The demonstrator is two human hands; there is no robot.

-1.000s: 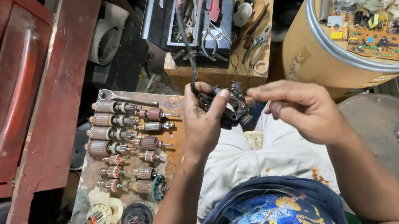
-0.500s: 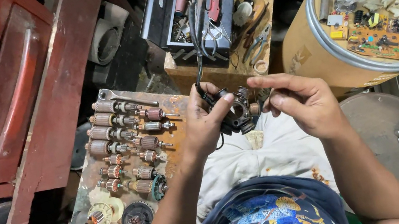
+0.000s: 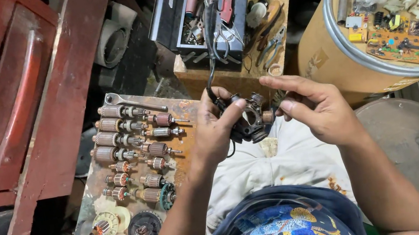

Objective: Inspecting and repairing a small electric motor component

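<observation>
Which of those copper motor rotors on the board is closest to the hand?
The small rotor at the right end of the second row, just beside the left hand; the others lie farther left or lower.

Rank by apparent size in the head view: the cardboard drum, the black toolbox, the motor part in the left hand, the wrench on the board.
1. Cardboard drum, cut by the frame edge.
2. Black toolbox.
3 and 4. Wrench and motor part: too alike to rank; the part sits nearer the camera.
</observation>
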